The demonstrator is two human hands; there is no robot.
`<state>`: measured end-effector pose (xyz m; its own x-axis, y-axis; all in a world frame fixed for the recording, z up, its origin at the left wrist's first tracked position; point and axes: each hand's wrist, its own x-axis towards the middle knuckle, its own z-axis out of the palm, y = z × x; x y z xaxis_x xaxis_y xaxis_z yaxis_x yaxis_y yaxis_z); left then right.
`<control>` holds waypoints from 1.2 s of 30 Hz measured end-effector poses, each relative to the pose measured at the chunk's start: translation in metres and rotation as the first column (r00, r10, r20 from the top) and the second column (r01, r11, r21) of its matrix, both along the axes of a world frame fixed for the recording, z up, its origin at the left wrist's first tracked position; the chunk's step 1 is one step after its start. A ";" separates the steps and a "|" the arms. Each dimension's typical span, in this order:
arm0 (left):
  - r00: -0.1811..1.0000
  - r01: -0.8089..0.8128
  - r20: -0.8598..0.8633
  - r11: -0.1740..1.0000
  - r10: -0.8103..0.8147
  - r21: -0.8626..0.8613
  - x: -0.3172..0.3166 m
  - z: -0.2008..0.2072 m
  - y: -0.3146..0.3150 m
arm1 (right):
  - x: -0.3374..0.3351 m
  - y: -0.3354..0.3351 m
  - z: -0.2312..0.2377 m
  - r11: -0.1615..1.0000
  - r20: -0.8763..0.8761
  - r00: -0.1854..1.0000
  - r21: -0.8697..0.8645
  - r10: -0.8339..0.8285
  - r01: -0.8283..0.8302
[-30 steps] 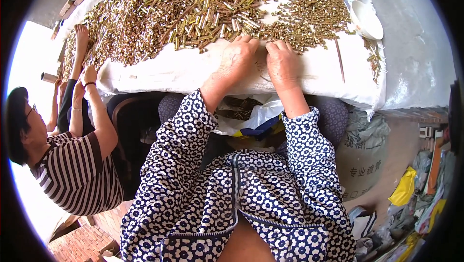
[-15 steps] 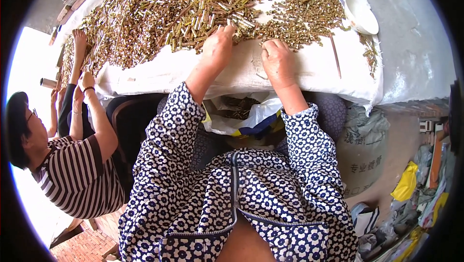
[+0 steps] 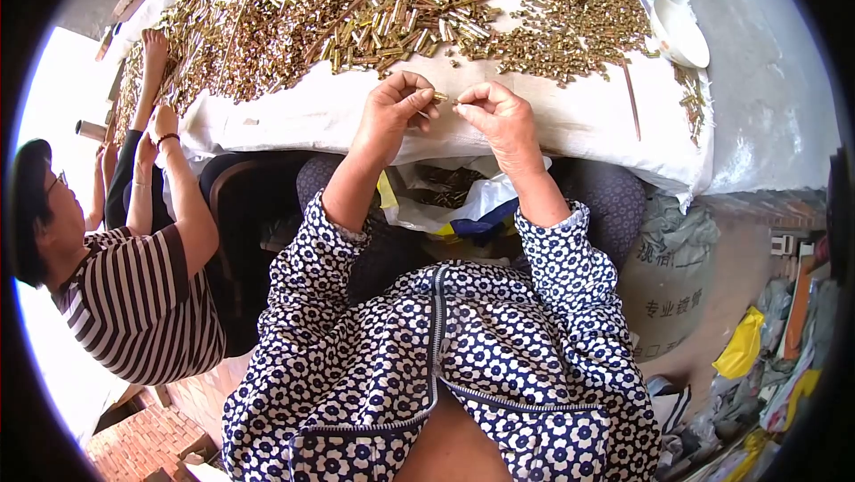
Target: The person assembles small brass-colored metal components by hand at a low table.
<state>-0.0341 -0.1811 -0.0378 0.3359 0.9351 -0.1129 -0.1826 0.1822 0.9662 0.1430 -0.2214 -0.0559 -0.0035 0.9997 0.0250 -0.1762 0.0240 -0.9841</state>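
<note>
Over the near part of the white cloth (image 3: 285,130), my left hand (image 3: 392,113) pinches a short brass-coloured metal tube (image 3: 441,96) between thumb and fingers. My right hand (image 3: 503,121) faces it from the right, fingertips closed on a tiny piece too small to name. A narrow gap separates the two pieces. Just beyond my hands lies a broad heap of brass-coloured tubes (image 3: 392,24). Small short brass-coloured pieces (image 3: 579,28) form another heap to the right of it.
A thin brown stick (image 3: 632,99) and a white bowl (image 3: 679,32) are at the right. Below the table edge, an open plastic bag (image 3: 488,197) holds dark bits. On the left, a person in a striped shirt (image 3: 142,304) sits at the same cloth.
Both my hands have drawn back from the heaps toward me and come closer together. The left hand now shows a tube in its fingers, and the right one a tiny piece.
</note>
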 end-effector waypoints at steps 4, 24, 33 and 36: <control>1.000 0.010 0.015 1.000 -0.010 -0.009 0.001 -0.003 -0.005 | -0.003 -0.001 -0.004 1.000 -0.078 0.997 0.022 0.012 -0.010; 0.992 0.013 0.122 0.999 -0.018 0.045 0.001 -0.010 -0.013 | -0.003 -0.002 -0.008 0.998 -0.186 0.981 0.032 0.062 -0.057; 0.887 0.108 -0.457 0.936 0.062 0.336 0.016 -0.020 -0.007 | 0.003 0.002 -0.010 0.966 0.429 0.898 0.259 -0.101 -0.015; 0.634 0.399 -0.703 0.642 0.322 0.654 0.021 -0.018 -0.017 | 0.001 0.001 -0.010 0.945 0.679 0.713 0.320 -0.177 -0.070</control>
<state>-0.0131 -0.1976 -0.0557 0.5116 0.7873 0.3442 0.5970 -0.6138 0.5166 0.1438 -0.2203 -0.0662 -0.0899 0.9383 0.3338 0.5597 0.3248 -0.7624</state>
